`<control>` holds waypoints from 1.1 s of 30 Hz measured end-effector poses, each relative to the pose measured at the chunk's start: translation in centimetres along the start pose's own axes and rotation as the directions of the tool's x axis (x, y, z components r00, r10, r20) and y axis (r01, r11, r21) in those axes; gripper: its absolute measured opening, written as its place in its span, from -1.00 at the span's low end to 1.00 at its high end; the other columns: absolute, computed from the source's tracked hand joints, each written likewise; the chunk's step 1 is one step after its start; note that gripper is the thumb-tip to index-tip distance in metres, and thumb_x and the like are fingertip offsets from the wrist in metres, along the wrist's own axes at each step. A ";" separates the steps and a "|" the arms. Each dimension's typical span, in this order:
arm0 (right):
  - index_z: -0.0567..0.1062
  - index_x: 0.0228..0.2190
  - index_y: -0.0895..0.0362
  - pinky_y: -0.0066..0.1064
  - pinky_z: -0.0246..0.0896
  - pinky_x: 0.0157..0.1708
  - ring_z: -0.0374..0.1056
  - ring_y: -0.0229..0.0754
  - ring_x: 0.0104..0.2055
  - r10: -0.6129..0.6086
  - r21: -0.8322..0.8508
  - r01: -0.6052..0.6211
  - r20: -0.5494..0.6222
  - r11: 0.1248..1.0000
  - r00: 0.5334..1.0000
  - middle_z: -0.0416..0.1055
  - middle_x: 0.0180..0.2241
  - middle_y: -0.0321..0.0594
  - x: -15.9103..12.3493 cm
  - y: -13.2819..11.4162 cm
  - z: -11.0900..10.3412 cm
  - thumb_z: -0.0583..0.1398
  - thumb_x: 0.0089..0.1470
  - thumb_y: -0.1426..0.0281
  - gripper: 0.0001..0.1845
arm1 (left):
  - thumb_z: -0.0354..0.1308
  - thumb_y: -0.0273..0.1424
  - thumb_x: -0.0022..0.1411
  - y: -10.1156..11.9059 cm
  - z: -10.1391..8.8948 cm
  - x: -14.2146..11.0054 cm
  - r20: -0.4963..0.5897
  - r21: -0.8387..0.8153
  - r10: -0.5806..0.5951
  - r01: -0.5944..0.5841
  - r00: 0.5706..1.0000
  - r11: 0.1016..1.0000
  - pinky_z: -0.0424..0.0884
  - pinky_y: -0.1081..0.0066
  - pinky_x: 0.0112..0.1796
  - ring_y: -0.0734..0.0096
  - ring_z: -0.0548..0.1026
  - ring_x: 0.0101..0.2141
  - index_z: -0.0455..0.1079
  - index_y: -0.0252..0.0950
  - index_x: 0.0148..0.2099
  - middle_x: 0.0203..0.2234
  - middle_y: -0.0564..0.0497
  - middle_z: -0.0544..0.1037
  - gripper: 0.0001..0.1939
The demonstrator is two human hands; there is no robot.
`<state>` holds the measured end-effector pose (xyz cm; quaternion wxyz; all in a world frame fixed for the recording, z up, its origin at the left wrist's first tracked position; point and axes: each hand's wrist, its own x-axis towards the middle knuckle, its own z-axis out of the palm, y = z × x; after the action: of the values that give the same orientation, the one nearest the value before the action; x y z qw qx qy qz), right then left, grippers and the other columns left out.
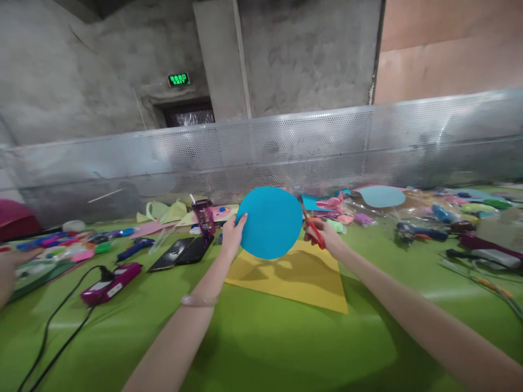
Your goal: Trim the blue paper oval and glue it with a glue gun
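Pinched at its left edge by my left hand (232,235), a round blue sheet of paper (269,222) is held up over the table. My right hand (324,238) is closed on red-handled scissors (315,233), whose blades point up beside the circle's right edge. Whether the blades touch the paper, I cannot tell. Below both hands a yellow sheet (292,277) lies flat on the green table (269,343), with shadows falling across it.
A purple power strip (112,283) with black cords, two dark phones (182,253) and a tumbler with a straw (204,218) are on the left. Another person's hand (16,267) reaches in there. Glue guns (420,233) and craft scraps lie right, before a perforated metal barrier (269,155).
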<state>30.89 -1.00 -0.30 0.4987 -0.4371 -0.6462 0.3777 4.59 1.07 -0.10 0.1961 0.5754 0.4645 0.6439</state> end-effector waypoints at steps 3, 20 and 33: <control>0.35 -0.48 0.18 -0.52 0.12 -0.64 0.23 -0.33 -0.63 0.008 0.000 -0.008 -0.004 1.000 1.000 0.37 -0.64 -0.28 -0.3 -0.2 0.3 0.12 -0.08 0.33 -0.85 | 0.03 -0.07 0.09 0.1 -0.1 -0.1 -0.048 0.081 0.069 -0.065 0.997 0.995 0.30 0.33 -0.32 0.16 0.44 -0.30 0.40 -0.28 -0.29 -0.37 -0.07 0.51 -0.62; 0.27 -0.53 0.14 -0.57 0.07 -0.74 0.14 -0.38 -0.74 0.065 -0.003 -0.066 -0.095 0.998 0.993 0.21 -0.76 -0.41 -0.4 -0.5 0.6 0.12 -0.08 0.40 -0.91 | -0.01 -0.11 0.15 0.6 0.5 -0.8 -0.059 0.138 0.144 -0.135 0.988 0.981 0.25 0.39 -0.45 0.27 0.41 -0.42 0.39 -0.30 -0.31 -0.44 -0.04 0.48 -0.64; 0.21 -0.61 0.13 -0.56 0.03 -0.74 0.14 -0.37 -0.74 0.074 -0.025 -0.076 -0.073 0.997 0.995 0.22 -0.77 -0.37 -0.6 -0.7 0.7 0.09 -0.06 0.40 -0.83 | 0.01 -0.09 0.12 0.6 0.6 -0.8 -0.066 0.129 0.141 -0.132 0.988 0.983 0.26 0.38 -0.45 0.26 0.41 -0.44 0.39 -0.31 -0.34 -0.48 -0.04 0.48 -0.63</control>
<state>30.17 -1.78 -0.03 0.5007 -0.4814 -0.6162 0.3712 5.48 0.38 -0.10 0.0975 0.5926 0.4702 0.6467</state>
